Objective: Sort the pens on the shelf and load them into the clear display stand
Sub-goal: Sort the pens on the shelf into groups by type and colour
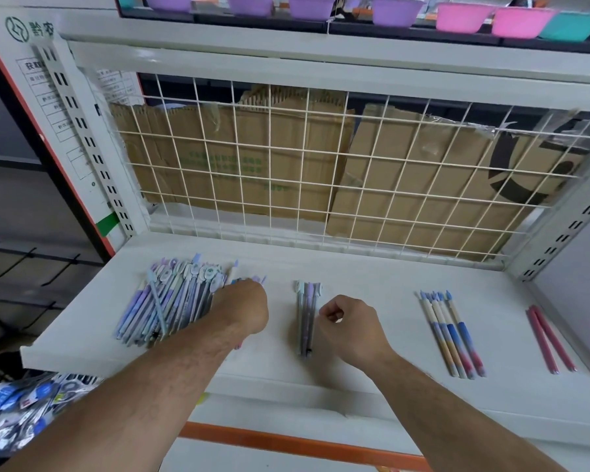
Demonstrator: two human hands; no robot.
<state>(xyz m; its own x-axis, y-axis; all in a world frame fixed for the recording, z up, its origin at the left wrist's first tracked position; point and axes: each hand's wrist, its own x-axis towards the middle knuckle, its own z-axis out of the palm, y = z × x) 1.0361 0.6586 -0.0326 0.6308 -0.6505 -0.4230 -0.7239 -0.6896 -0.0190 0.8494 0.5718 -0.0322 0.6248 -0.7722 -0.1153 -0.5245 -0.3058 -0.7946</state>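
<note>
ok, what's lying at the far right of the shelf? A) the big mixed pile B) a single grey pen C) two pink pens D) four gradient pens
C: two pink pens lie alone at the right end of the shelf. The gradient four sit to their left, and the big pile is at the far left.

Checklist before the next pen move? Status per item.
1. Reach: left hand rests on the mixed pile at its right edge: ok. What its fingers hold: cannot tell.
2. Free hand: right hand has curled fingers beside the grey pen group; empty or not: cannot tell.
3. Sorted groups apart (grey pen group, gradient pens, pink pens): ok.
4. Bare shelf between groups for a new row: ok.
5. Target: clear display stand in view: not ok, nowhere in frame.
</note>
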